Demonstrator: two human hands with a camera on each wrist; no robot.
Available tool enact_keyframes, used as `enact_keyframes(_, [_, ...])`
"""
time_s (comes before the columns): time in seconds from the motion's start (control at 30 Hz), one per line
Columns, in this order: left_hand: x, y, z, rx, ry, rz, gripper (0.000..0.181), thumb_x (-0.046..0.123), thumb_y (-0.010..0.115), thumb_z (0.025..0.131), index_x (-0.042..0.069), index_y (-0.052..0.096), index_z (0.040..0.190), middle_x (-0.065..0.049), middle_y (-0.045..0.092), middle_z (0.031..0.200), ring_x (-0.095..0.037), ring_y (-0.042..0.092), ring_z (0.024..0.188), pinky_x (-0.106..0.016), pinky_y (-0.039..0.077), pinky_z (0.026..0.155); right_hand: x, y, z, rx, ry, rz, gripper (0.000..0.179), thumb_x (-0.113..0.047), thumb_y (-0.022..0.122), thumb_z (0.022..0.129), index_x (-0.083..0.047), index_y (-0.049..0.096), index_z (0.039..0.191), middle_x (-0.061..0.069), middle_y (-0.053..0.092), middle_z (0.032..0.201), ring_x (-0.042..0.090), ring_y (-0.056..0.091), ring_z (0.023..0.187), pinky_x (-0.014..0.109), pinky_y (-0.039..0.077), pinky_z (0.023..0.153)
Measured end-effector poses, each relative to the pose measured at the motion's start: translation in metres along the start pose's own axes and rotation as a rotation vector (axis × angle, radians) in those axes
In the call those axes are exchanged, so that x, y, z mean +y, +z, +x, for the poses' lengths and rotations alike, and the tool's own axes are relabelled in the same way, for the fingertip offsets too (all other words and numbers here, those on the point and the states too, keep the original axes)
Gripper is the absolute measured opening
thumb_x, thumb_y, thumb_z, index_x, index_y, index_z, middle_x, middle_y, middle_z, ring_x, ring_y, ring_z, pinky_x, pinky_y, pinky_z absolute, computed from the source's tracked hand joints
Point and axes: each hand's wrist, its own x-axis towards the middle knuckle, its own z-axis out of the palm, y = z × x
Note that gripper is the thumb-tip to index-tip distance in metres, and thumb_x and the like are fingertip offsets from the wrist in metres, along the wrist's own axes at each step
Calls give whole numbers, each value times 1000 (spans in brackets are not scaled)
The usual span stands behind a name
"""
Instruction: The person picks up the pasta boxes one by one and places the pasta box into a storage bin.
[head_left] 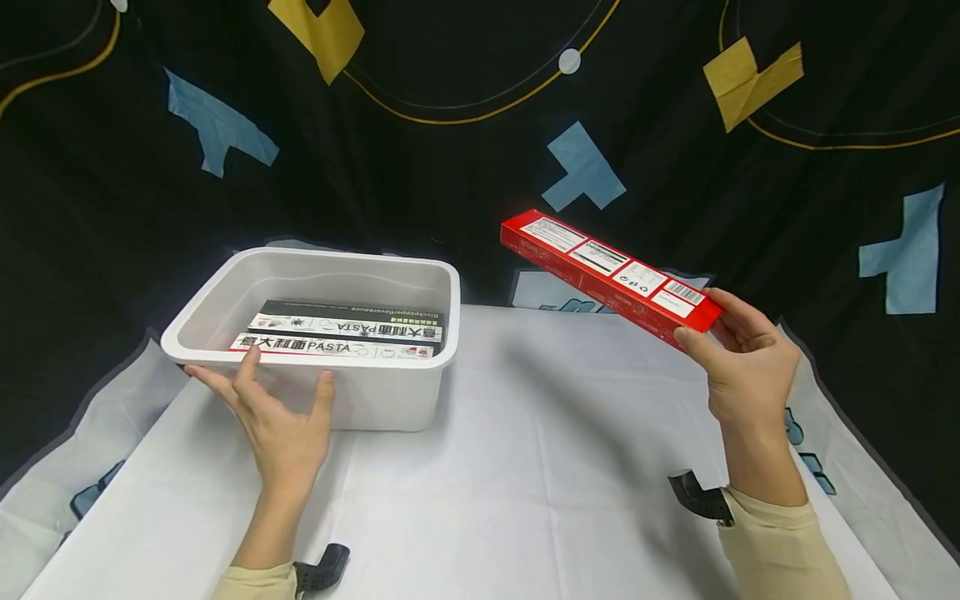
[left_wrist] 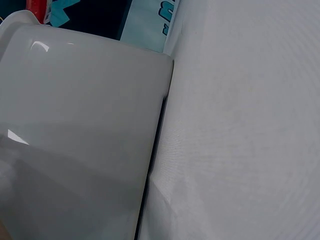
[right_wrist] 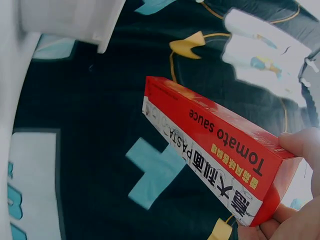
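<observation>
My right hand (head_left: 753,358) holds a long red pasta box (head_left: 615,271) by one end, raised in the air over the right side of the table. Its label side faces up in the head view; in the right wrist view the red and white face of the box reads "Tomato sauce" and "PASTA". My left hand (head_left: 281,425) is at the front of a light grey plastic tub (head_left: 390,396), fingers spread, with fingertips at the rim and front wall. Inside the tub lie a black-and-white pasta box (head_left: 360,318) and a white-faced pasta box (head_left: 345,346) with a red edge.
A white cloth covers the table (head_left: 510,500) under the tub. Behind it hangs a black curtain (head_left: 450,183) with blue and yellow tape pieces. Black wrist mounts (head_left: 701,497) stick out from both sleeves.
</observation>
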Motion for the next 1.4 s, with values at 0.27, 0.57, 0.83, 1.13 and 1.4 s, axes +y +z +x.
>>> enact_keyframes(0.27, [-29,3,-3,-15,12,42,85,35,80,76,13,33,144,-20,-17,159,-23,-15,147,-37,12,116,-8,26,4,-104,-90,75,49,3,80,75,-2,68,122,19,61,125,31,59,105,26,53,80])
enact_keyframes(0.57, [-30,3,-4,-21,4,57,85,36,79,77,14,33,144,-17,-19,159,-22,-16,147,-38,13,116,-8,55,11,-229,-81,38,47,-3,79,79,-7,68,124,16,59,128,33,58,107,27,54,79])
enact_keyframes(0.83, [-29,2,-6,-18,-8,57,84,36,80,77,14,33,144,-15,-19,160,-21,-15,147,-38,12,117,6,87,21,-383,-16,83,46,-3,76,82,-6,66,126,16,59,129,32,58,107,29,54,80])
enact_keyframes(1.13, [-31,2,-5,-15,12,75,83,38,78,79,15,32,145,-14,-18,160,-24,-14,147,-41,15,116,21,128,22,-539,4,57,48,-7,79,81,-8,65,127,13,59,127,32,54,114,33,55,80])
enact_keyframes(1.4, [-32,1,-5,-9,2,81,84,40,78,78,15,33,144,-12,-17,161,-24,-13,147,-42,16,116,34,170,15,-636,13,7,49,-8,79,80,-6,64,127,9,61,125,29,56,110,37,55,81])
